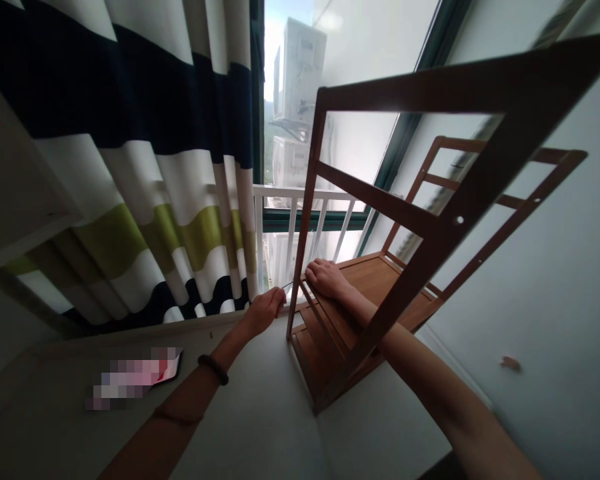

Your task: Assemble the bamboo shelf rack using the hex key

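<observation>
A brown wooden shelf frame (415, 220) stands tilted on a pale surface, its slatted shelf low down. My right hand (325, 277) reaches through the frame and is closed over a slat near the left upright. My left hand (265, 310) is closed on a thin metal tool (287, 285), whose tip points at that upright. A dark bead bracelet is on my left wrist.
A striped curtain (145, 167) hangs at the left beside a window with a white railing (300, 193). A flat red-edged object (170, 370) lies on the pale surface (260, 413) at the left. A white wall (555, 300) runs along the right.
</observation>
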Tool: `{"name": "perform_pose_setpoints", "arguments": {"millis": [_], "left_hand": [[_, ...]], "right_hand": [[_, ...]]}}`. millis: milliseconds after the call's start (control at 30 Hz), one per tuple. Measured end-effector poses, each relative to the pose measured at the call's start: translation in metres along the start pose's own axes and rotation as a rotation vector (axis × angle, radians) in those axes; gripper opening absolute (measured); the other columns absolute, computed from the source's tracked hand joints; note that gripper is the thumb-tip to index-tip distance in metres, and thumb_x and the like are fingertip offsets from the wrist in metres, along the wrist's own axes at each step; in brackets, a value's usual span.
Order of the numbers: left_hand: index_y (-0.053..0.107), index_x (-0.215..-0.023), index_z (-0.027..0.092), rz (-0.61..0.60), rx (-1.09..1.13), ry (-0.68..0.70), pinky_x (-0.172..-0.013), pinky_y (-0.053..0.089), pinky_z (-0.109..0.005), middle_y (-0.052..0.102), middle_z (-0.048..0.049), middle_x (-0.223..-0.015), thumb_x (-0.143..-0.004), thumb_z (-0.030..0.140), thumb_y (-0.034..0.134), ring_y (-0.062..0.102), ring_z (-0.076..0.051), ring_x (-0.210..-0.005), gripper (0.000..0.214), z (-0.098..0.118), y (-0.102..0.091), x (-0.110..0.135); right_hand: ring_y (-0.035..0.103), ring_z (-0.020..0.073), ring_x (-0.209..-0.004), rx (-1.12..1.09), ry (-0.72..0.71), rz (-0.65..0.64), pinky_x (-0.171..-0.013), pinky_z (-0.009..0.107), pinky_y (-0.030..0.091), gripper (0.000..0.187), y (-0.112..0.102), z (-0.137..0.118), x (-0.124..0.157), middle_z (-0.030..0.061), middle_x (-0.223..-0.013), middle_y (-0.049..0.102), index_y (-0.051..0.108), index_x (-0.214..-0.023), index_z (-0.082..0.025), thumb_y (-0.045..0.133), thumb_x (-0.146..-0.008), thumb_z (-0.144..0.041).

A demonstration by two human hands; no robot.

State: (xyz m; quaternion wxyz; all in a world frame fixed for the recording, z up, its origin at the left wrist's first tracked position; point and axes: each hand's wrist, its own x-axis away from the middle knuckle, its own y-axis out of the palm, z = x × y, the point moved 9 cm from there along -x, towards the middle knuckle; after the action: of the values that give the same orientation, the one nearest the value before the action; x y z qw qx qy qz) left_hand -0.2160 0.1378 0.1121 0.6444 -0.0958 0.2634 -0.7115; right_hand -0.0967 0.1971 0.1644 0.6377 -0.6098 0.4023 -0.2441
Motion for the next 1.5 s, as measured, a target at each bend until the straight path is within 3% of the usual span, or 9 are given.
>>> {"name": "perform_pose_setpoints", "arguments": {"millis": [133, 333, 600, 700, 867, 1000, 1500], "left_hand": [[0.046, -0.068, 0.022, -0.007, -0.006, -0.016, -0.057, 0.037, -0.028, 0.046, 0.0032, -0.048, -0.089, 0.04, 0.028, 0.046, -0.015, -0.049, 0.032, 0.001, 0.002, 0.01], [0.047, -0.069, 0.021, -0.034, -0.005, -0.002, -0.057, 0.037, -0.028, 0.043, 0.0047, -0.046, -0.089, 0.04, 0.027, 0.045, -0.014, -0.047, 0.034, 0.012, 0.013, 0.024], [0.05, -0.083, 0.019, 0.053, 0.084, -0.045, -0.05, 0.037, -0.026, 0.043, 0.006, -0.043, -0.087, 0.039, 0.028, 0.044, -0.012, -0.042, 0.03, 0.011, 0.002, 0.006], [0.048, -0.086, 0.02, 0.072, 0.108, -0.059, -0.049, 0.036, -0.026, 0.042, 0.0072, -0.043, -0.087, 0.039, 0.027, 0.044, -0.013, -0.04, 0.028, 0.007, 0.003, 0.005], [0.05, -0.081, 0.02, 0.061, 0.051, -0.054, -0.054, 0.038, -0.028, 0.043, 0.0061, -0.042, -0.088, 0.036, 0.027, 0.046, -0.014, -0.042, 0.028, 0.005, 0.004, 0.005], [0.05, -0.078, 0.02, 0.084, 0.047, -0.06, -0.055, 0.037, -0.027, 0.044, 0.0058, -0.042, -0.088, 0.034, 0.027, 0.046, -0.013, -0.042, 0.028, 0.004, -0.002, 0.003], [0.054, -0.073, 0.02, 0.162, 0.019, -0.055, -0.051, 0.034, -0.024, 0.043, 0.0055, -0.046, -0.086, 0.034, 0.033, 0.043, -0.011, -0.045, 0.028, 0.005, -0.008, -0.002]], "right_hand": [[0.051, 0.0175, -0.099, -0.13, 0.005, 0.066, -0.09, 0.03, 0.033, 0.03, -0.008, -0.001, 0.012, 0.009, -0.105, 0.058, 0.058, -0.102, -0.016, 0.034, -0.091, -0.031], [0.052, 0.0178, -0.104, -0.223, -0.044, 0.046, -0.091, 0.029, 0.033, 0.034, -0.013, -0.002, 0.026, 0.0112, -0.11, 0.058, 0.054, -0.113, -0.013, 0.037, -0.09, -0.031], [0.051, 0.0192, -0.103, -0.23, -0.072, -0.025, -0.091, 0.031, 0.033, 0.039, -0.009, -0.003, 0.021, 0.0109, -0.109, 0.058, 0.055, -0.114, -0.015, 0.047, -0.085, -0.04], [0.047, 0.0197, -0.107, -0.25, -0.075, -0.074, -0.093, 0.032, 0.03, 0.041, -0.005, -0.003, 0.018, 0.0096, -0.113, 0.056, 0.054, -0.115, -0.018, 0.043, -0.086, -0.044], [0.049, 0.0207, -0.099, -0.183, -0.115, -0.133, -0.09, 0.035, 0.03, 0.039, 0.002, -0.012, 0.009, 0.0082, -0.1, 0.057, 0.058, -0.102, -0.018, 0.043, -0.083, -0.049], [0.05, 0.0197, -0.087, -0.127, -0.133, -0.135, -0.081, 0.034, 0.033, 0.028, 0.01, -0.018, 0.001, 0.0068, -0.088, 0.057, 0.056, -0.089, -0.015, 0.043, -0.082, -0.04], [0.048, 0.0183, -0.08, -0.118, -0.165, -0.089, -0.076, 0.032, 0.031, 0.022, 0.009, -0.021, 0.002, 0.0056, -0.083, 0.056, 0.049, -0.08, -0.016, 0.038, -0.083, -0.035]]}}
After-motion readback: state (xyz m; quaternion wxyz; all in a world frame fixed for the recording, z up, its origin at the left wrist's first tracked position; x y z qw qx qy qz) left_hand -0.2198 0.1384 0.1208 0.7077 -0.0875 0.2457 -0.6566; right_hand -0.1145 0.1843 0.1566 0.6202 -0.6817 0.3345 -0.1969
